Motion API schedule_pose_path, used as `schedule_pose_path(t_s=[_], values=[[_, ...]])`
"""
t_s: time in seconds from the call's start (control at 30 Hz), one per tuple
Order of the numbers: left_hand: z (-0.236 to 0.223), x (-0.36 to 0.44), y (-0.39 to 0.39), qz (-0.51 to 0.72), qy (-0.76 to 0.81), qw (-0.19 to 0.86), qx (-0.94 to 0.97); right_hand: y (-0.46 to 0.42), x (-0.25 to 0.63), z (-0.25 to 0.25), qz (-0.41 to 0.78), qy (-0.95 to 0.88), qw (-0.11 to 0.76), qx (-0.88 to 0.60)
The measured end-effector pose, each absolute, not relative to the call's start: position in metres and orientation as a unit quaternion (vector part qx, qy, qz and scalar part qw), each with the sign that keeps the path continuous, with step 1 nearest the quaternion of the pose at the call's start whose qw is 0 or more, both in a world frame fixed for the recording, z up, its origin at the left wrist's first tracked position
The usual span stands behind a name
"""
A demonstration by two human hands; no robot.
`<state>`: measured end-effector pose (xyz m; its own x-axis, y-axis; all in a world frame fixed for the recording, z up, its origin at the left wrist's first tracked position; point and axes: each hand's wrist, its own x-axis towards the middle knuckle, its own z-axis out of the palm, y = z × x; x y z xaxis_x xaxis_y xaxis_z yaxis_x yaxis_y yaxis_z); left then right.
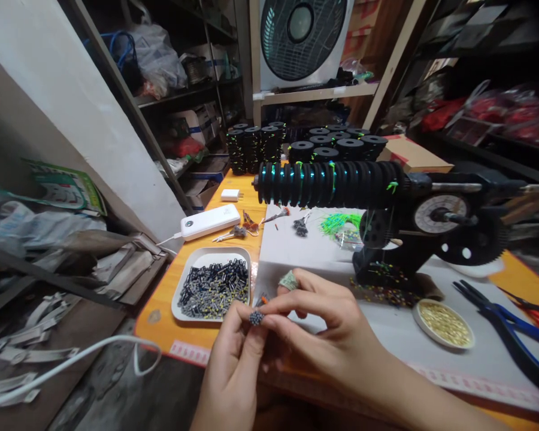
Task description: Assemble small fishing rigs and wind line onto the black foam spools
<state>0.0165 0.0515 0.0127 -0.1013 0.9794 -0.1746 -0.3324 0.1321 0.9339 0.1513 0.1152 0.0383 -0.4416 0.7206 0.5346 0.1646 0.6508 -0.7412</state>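
Observation:
My left hand (233, 359) pinches a small bundle of dark grey round-ended pieces (256, 318) between thumb and fingers, in front of the table's near edge. From the right, my right hand (323, 317) closes thumb and index finger on the same bundle. A bit of orange shows just behind it; what it belongs to is hidden. Greenish tape (288, 281) wraps one right fingertip. Close to my left hand, a white tray (178, 302) holds many small black and grey tube-like pieces, some with yellow. The lower part of the bundle is covered by my fingers.
A black winding machine (332, 185) carries a row of discs behind my hands. Beyond it stand stacked black spools (256, 146). A white power bank (211, 221) lies at left; a dish of gold pieces (444, 323) and blue-handled pliers (507, 323) lie at right.

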Motion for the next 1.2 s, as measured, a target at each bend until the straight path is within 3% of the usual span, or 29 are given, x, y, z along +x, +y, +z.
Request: schedule_pose_path(t_s=[0.2, 0.53, 1.2], values=[[0.012, 0.024, 0.052, 0.599, 0.511, 0.530, 0.316, 0.114, 0.153, 0.034, 0.291, -0.802, 0.445, -0.270], [0.018, 0.008, 0.048, 0.586, 0.387, 0.662, 0.261, 0.119, 0.159, 0.030, 0.243, -0.836, 0.422, -0.254], [0.014, 0.009, 0.047, 0.581, 0.381, 0.673, 0.255, 0.115, 0.156, 0.039, 0.235, -0.831, 0.446, -0.235]])
